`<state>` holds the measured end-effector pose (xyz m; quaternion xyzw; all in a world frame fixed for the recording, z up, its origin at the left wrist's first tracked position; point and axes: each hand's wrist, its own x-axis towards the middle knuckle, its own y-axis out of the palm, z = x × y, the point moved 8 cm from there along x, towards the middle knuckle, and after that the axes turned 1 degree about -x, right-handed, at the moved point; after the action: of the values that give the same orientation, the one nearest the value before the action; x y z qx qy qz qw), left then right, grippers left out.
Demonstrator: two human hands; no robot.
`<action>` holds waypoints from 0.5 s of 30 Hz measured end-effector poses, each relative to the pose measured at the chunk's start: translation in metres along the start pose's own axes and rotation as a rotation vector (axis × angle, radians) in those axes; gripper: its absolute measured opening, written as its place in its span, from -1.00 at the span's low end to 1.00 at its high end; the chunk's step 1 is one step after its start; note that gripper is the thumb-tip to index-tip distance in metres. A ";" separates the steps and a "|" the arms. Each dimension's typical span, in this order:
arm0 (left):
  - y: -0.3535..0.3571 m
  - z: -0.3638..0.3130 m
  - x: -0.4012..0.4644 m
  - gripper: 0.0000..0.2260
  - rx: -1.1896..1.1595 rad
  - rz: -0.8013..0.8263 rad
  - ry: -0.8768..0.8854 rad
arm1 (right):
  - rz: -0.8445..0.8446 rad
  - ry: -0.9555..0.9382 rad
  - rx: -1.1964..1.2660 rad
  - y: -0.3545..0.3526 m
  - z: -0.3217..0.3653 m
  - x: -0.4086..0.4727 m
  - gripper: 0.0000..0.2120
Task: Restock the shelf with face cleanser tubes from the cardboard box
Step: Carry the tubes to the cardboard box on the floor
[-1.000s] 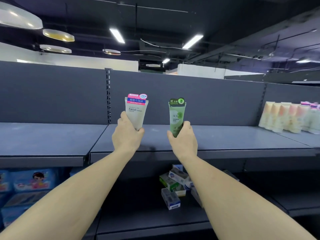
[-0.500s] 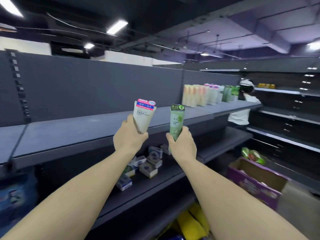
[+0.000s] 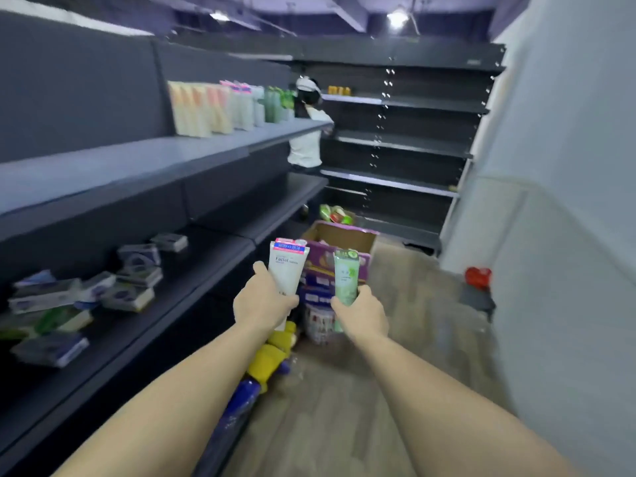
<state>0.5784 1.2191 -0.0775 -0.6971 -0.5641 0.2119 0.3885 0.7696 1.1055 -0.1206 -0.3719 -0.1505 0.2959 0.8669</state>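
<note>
My left hand [image 3: 261, 306] grips a white face cleanser tube [image 3: 287, 266] with a pink top, held upright. My right hand [image 3: 361, 313] grips a slimmer green tube [image 3: 346, 277], also upright. Both are out in front of me over the aisle floor, away from the shelf. The grey upper shelf [image 3: 137, 160] runs along the left, with a row of standing tubes [image 3: 220, 106] further down it. An open purple cardboard box [image 3: 344, 239] stands on the floor just beyond the tubes.
A person in a white top [image 3: 306, 139] stands at the far end of the shelf. Small boxes [image 3: 103, 290] lie scattered on the lower shelf. Yellow and blue packs [image 3: 265, 363] lie on the floor beside the shelving. A red object [image 3: 478, 277] sits by the right wall.
My view has swung right, from facing the shelf to looking down the aisle. Both hands still hold their tubes, now lower and off the shelf, in front of the cardboard box.
</note>
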 end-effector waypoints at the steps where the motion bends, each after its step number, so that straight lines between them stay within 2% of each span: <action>1: 0.016 -0.009 -0.006 -0.48 -0.011 0.029 0.012 | -0.001 0.027 -0.009 -0.009 -0.016 0.001 -0.57; 6: 0.097 -0.060 -0.039 -0.41 -0.019 0.178 0.074 | -0.047 0.180 -0.028 -0.056 -0.104 -0.006 -0.61; 15: 0.175 -0.144 -0.099 -0.47 0.006 0.269 0.126 | -0.089 0.275 -0.037 -0.121 -0.201 0.001 -0.59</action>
<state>0.7658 1.0710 -0.1412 -0.7771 -0.4395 0.2194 0.3935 0.9157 0.9287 -0.1681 -0.4178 -0.0518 0.2007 0.8846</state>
